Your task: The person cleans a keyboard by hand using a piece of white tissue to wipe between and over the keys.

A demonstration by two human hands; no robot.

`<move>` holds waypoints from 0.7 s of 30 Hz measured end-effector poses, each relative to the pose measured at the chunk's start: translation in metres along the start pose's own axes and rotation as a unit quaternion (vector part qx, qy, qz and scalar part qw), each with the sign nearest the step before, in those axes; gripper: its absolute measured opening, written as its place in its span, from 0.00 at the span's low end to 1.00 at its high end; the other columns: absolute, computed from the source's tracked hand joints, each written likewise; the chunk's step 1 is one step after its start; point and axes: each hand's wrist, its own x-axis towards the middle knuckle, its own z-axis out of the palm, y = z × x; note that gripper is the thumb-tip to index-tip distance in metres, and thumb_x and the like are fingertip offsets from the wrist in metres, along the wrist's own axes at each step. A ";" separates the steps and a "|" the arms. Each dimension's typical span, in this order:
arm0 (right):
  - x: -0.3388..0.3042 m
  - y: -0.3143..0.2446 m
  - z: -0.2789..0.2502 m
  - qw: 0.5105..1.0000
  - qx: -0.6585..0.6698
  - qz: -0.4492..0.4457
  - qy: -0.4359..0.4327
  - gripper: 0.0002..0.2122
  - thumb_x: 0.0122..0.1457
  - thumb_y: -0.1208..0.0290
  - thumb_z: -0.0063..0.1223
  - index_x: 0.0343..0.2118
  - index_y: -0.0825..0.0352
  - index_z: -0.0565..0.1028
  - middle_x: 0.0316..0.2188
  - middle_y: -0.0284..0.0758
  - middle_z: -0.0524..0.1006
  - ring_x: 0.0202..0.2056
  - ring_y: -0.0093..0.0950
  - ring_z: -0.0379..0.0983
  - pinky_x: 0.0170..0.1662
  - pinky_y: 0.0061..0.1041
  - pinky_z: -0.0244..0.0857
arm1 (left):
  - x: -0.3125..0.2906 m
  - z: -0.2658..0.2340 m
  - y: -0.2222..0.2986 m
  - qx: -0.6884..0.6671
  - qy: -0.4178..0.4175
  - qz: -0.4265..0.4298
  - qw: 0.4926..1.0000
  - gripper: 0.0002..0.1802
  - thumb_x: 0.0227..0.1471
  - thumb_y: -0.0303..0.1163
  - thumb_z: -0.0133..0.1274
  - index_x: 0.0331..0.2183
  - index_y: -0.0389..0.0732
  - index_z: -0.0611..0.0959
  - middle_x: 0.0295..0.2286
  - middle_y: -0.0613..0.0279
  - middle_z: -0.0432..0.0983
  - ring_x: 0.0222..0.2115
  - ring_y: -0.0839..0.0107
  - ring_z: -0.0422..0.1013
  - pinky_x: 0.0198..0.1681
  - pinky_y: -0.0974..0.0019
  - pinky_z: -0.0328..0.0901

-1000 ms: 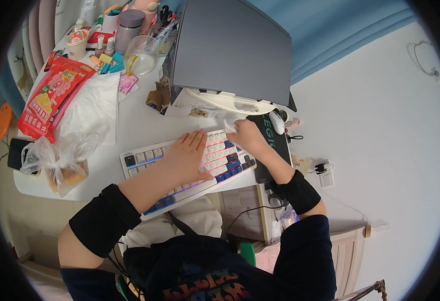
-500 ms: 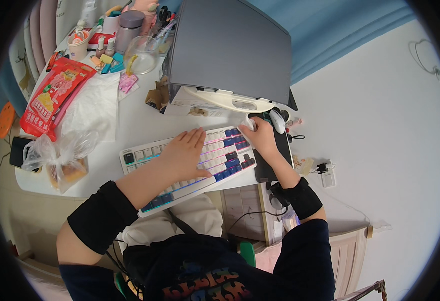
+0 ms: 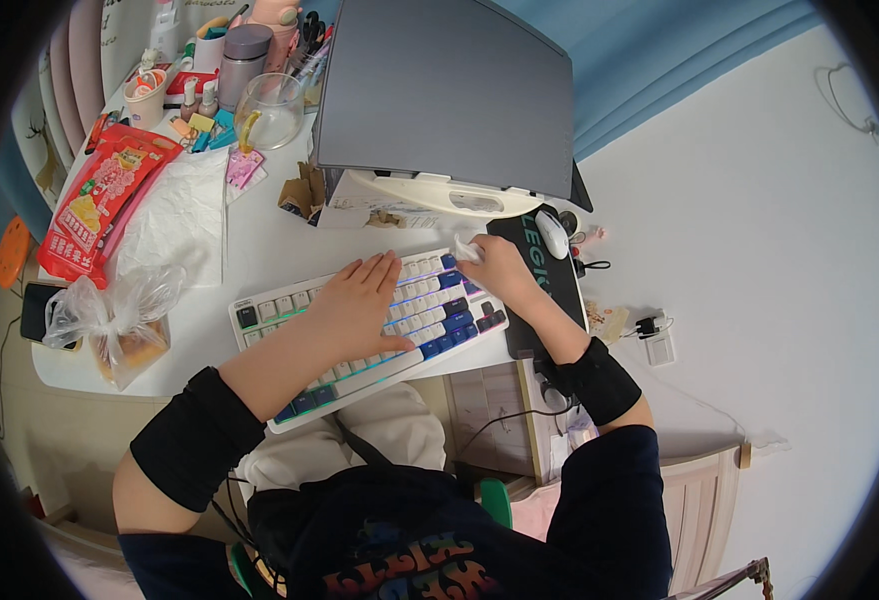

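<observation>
A white keyboard [image 3: 422, 307] with white, navy and black keys lies slanted at the desk's near edge, coloured light glowing between its keys. My left hand [image 3: 354, 312] rests flat across its middle, fingers stretched toward the far edge and thumb out to the right. A crumpled white tissue [image 3: 467, 248] is pinched in my right hand [image 3: 500, 272], at the keyboard's far right corner. My right fingers cover part of the tissue and some keys there.
A dark mouse pad [image 3: 526, 335] with a white mouse [image 3: 552, 235] lies right of the keyboard. Beyond stands a large grey monitor [image 3: 444, 95]. To the left are a bagged piece of bread [image 3: 131, 350], a red snack bag [image 3: 109, 200] and a glass mug [image 3: 271, 112].
My right hand has slid left along the keyboard's far edge with the tissue. My left hand stays flat on the keys. The whole view has shifted slightly.
</observation>
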 end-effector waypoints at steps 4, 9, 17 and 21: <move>0.008 -0.001 0.005 0.997 -0.056 -0.043 0.043 0.12 0.45 0.71 0.59 0.30 0.75 0.75 0.27 0.51 0.76 0.32 0.46 0.74 0.38 0.36 0.69 | 0.001 -0.001 0.001 0.005 0.001 0.003 1.000 0.59 0.45 0.69 0.45 0.58 0.26 0.51 0.59 0.41 0.47 0.60 0.54 0.49 0.63 0.59 0.45; 0.004 -0.004 0.006 0.994 -0.073 -0.063 0.058 0.11 0.45 0.73 0.58 0.30 0.76 0.76 0.28 0.50 0.76 0.33 0.46 0.74 0.38 0.36 0.69 | -0.001 0.001 -0.002 0.006 0.010 0.000 1.000 0.58 0.45 0.69 0.45 0.58 0.27 0.52 0.59 0.41 0.48 0.60 0.53 0.49 0.63 0.59 0.45; 0.004 0.009 0.005 0.988 -0.038 -0.087 0.125 0.11 0.46 0.72 0.58 0.30 0.74 0.76 0.26 0.49 0.76 0.30 0.47 0.74 0.36 0.36 0.68 | 0.002 -0.001 -0.001 -0.006 -0.006 -0.006 1.000 0.58 0.45 0.69 0.44 0.58 0.27 0.51 0.59 0.41 0.47 0.60 0.53 0.49 0.63 0.58 0.45; -0.009 0.026 -0.013 0.982 0.079 0.023 0.170 0.11 0.47 0.69 0.60 0.27 0.74 0.76 0.18 0.43 0.74 0.22 0.36 0.72 0.27 0.29 0.64 | 0.003 0.002 -0.002 -0.003 -0.006 -0.002 1.000 0.58 0.45 0.69 0.44 0.58 0.27 0.51 0.59 0.42 0.47 0.60 0.53 0.49 0.63 0.58 0.44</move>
